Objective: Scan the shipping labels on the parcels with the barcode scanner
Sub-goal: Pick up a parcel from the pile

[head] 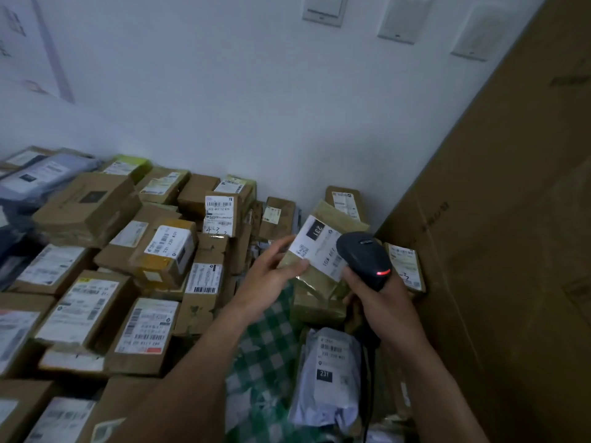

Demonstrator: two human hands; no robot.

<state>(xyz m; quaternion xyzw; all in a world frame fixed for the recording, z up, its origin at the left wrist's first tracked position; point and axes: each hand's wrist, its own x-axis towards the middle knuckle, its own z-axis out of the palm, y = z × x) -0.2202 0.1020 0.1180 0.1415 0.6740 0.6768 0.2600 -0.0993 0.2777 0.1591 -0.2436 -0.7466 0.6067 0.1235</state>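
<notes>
My left hand (pixel 271 276) holds a flat olive-brown parcel (pixel 315 282) tilted up, thumb on its near face beside the white shipping label (pixel 316 247) marked 231. My right hand (pixel 388 306) grips a black barcode scanner (pixel 364 259) just right of that label, its head pointing at the label. A red light (pixel 383 272) glows on the scanner's back. The scanner's cable hangs down under my right wrist.
Several labelled cardboard parcels (pixel 166 251) are stacked across the left and back, against a white wall. A grey poly mailer (pixel 329 375) lies below on green checked cloth (pixel 265 350). A tall cardboard sheet (pixel 511 219) walls off the right side.
</notes>
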